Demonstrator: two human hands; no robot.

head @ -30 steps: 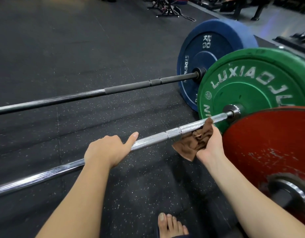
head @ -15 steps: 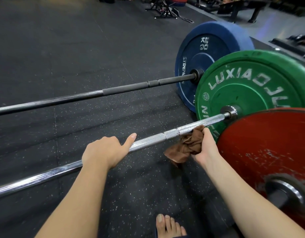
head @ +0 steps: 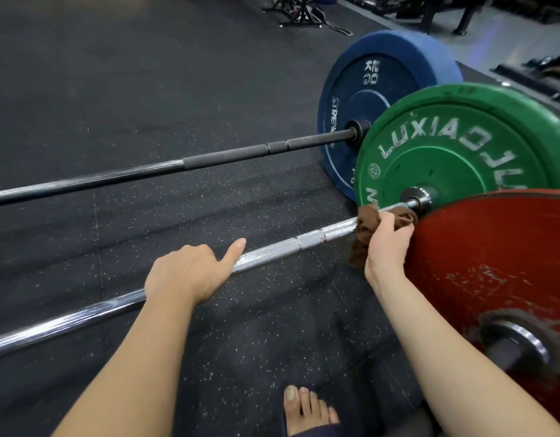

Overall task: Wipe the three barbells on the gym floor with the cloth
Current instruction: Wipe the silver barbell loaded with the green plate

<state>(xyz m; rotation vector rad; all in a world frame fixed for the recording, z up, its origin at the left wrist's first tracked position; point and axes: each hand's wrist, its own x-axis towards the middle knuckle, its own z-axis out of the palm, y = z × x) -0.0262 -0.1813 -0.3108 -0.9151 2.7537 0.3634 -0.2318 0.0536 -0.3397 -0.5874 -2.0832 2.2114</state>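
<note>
Cloth [head: 365,225] is bunched around the knurled chrome shaft of the middle barbell [head: 304,242], right at the collar end where the shaft meets the green plate [head: 461,152]. Your right hand [head: 387,244] grips it, fingers curled over the wad so the fabric wraps the shaft rather than just brushing its top. A loose tail hangs below your palm toward the rubber floor [head: 146,74]. Your left hand [head: 190,272] holds the same shaft further along, knuckles up, fingers curled over the far side and thumb laid out along the metal. It looks placed to steady the bar against rolling while the other hand rubs. The cloth is thus inside your right hand and well apart from your left, with bare knurling between them. The red plate [head: 493,263] of the nearest barbell crowds your right wrist, so you have little room at this end. The far barbell [head: 241,159], with its blue plate [head: 383,89], lies beyond, neither hand on it.
</note>
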